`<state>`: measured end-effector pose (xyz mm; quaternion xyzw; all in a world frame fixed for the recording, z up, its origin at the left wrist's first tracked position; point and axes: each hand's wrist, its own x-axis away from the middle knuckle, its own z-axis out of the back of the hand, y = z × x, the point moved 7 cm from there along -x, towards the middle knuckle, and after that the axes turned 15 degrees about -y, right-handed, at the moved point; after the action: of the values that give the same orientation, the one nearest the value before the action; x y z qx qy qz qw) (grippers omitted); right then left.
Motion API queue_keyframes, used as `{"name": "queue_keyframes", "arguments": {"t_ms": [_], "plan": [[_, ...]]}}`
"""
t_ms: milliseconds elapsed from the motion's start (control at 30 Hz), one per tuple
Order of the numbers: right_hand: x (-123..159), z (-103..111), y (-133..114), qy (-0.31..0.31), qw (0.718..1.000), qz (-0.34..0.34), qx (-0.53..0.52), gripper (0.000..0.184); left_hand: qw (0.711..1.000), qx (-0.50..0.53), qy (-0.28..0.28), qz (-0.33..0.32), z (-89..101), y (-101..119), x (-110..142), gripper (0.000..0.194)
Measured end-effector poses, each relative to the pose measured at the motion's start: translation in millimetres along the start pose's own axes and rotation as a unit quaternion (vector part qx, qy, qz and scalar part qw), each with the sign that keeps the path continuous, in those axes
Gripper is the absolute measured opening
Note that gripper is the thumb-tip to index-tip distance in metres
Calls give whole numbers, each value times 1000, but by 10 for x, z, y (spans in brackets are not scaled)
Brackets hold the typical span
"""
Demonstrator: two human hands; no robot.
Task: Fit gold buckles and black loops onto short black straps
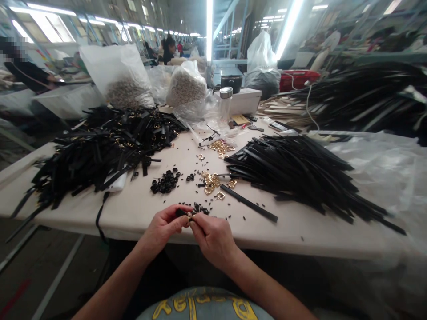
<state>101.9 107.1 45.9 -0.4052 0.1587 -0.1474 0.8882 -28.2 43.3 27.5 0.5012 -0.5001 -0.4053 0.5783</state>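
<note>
My left hand (164, 226) is closed on a short black strap (182, 212) at the table's front edge. My right hand (213, 232) pinches the same strap's end, where a bit of gold metal shows between the fingertips; most of it is hidden. Just beyond the fingers lie scattered small black pegs (201, 208). Farther back are gold buckles (211, 181) and a heap of black rings (166, 182). One loose black strap (249, 203) lies to the right of my hands.
Black straps with buckles (110, 146) are heaped at left, plain black straps (293, 171) at right. Behind stand a glass jar (225, 104), a white box (245, 101) and bags of small parts (187, 86). Clear plastic sheeting (393, 173) covers the right side. Other people sit farther off.
</note>
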Motion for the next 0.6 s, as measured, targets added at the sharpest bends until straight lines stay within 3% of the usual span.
{"name": "queue_keyframes", "arguments": {"t_ms": [133, 233, 300, 400, 533, 600], "plan": [[-9, -22, 21, -5, 1000, -6, 26, 30, 1000, 1, 2, -22, -15, 70, 56, 24], [-29, -87, 104, -60, 994, -35, -85, 34, 999, 27, 0, -38, -32, 90, 122, 23], [-33, -171, 159, -113, 968, -59, -216, 37, 998, 53, -12, -31, -46, 57, 163, 23], [-17, -307, 203, -175, 907, -102, -370, 46, 995, 98, -32, -12, -49, -52, 212, 19], [7, -462, 176, -232, 857, -134, -440, 58, 979, 186, -74, 39, -86, -277, 248, 18], [19, -520, 175, -249, 852, -153, -434, 61, 970, 222, -84, 60, -103, -387, 262, 18]]}}
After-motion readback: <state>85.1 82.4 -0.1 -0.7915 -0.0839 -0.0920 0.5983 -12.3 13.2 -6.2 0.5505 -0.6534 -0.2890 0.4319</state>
